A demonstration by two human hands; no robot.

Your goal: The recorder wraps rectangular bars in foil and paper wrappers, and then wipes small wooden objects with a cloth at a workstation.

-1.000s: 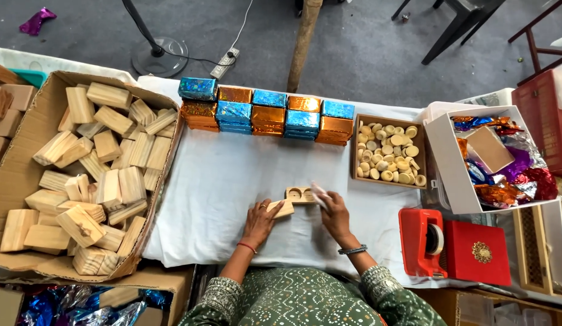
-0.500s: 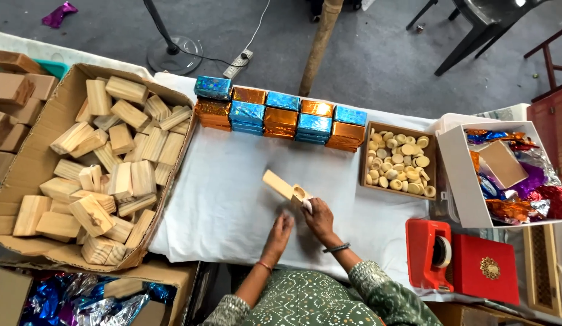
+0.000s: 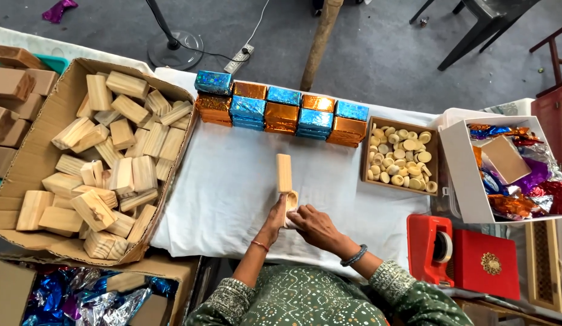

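Head view: both hands meet at the worktop's near edge, holding a wooden block that points toward the far edge. The left hand cups its near end from the left; the right hand pinches that end, fingers closed on it. The block looks light, stiff and smooth, best gripped on its long sides.

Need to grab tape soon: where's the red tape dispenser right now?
In the head view the red tape dispenser sits at the table's right side, just left of the red box, below the tray of small wooden discs.
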